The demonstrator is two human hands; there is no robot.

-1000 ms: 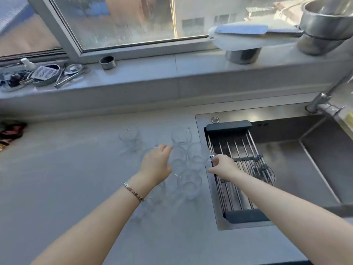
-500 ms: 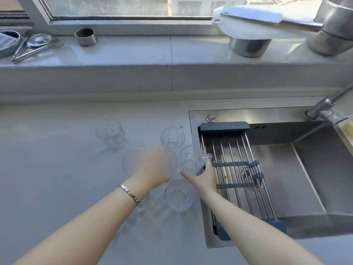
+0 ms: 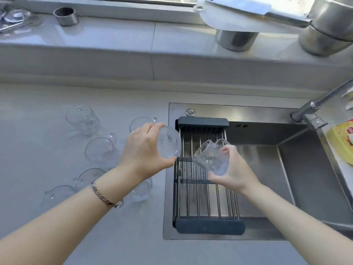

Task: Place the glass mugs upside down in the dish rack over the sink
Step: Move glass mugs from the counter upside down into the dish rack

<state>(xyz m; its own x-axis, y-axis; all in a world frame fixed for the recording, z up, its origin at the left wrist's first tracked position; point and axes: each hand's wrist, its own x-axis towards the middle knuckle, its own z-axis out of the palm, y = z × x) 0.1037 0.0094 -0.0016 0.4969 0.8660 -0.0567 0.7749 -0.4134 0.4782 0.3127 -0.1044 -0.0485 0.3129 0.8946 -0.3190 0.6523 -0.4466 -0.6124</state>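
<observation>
My left hand (image 3: 142, 150) grips a clear glass mug (image 3: 169, 144), turned so its base faces me, right at the left edge of the dish rack (image 3: 202, 190). My right hand (image 3: 232, 170) holds a second glass mug (image 3: 209, 158) tilted over the rack's middle bars, mouth pointing away and down. The rack is a roll-up mat of metal rods with dark end bars, lying over the left part of the sink (image 3: 267, 150). Several more glass mugs (image 3: 99, 150) stand upright on the counter to the left, some partly hidden by my left forearm.
A tap (image 3: 313, 111) reaches over the sink from the right. A yellow sponge pack (image 3: 342, 140) lies on the sink's right edge. On the window sill stand steel pots (image 3: 324, 29), a white board with a cleaver (image 3: 238, 10) and a small steel cup (image 3: 65, 16).
Both hands have lifted a mug off the counter and carried it right. The right mug now hangs tilted over the rack; the left mug has reached the rack's edge.
</observation>
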